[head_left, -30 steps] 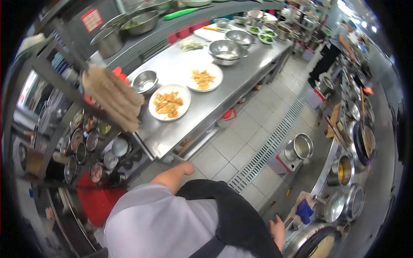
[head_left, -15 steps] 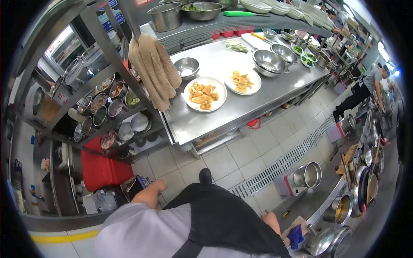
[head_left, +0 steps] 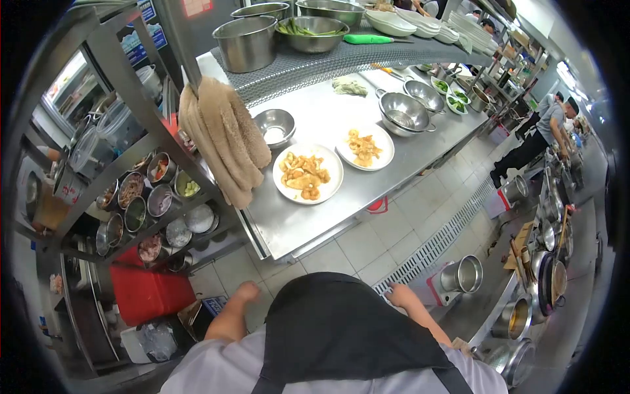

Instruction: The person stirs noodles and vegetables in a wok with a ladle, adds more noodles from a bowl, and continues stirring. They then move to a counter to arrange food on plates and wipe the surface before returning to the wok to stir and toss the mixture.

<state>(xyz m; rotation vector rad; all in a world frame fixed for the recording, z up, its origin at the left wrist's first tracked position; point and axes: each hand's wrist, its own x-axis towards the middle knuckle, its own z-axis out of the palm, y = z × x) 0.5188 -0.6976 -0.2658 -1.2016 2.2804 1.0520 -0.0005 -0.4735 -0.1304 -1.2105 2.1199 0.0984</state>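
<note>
My left hand (head_left: 247, 291) hangs low over the tiled floor, touching nothing; its fingers look curled and nothing shows in them. On the other side of the black apron (head_left: 341, 328), my right hand (head_left: 398, 295) is held above the floor drain, its fingers loosely bent with nothing visible in them. Beyond both hands stands a steel table (head_left: 275, 230). On it are two white plates of golden fried food, the left plate (head_left: 287, 190) nearer the table edge and the right plate (head_left: 387, 157) beside it. A small steel bowl (head_left: 275, 127) sits behind the left plate.
A brown towel (head_left: 226, 144) hangs on the rack post. Steel colanders (head_left: 403, 113) lie on the table. A red bin (head_left: 147, 289) is at lower left. A steel pot (head_left: 462, 274) stands near my right hand. Co-workers (head_left: 548, 131) stand at the far right.
The view has moved closer to the table. My right hand has come forward and up, now over the drain. My left hand remains low beside the apron.
</note>
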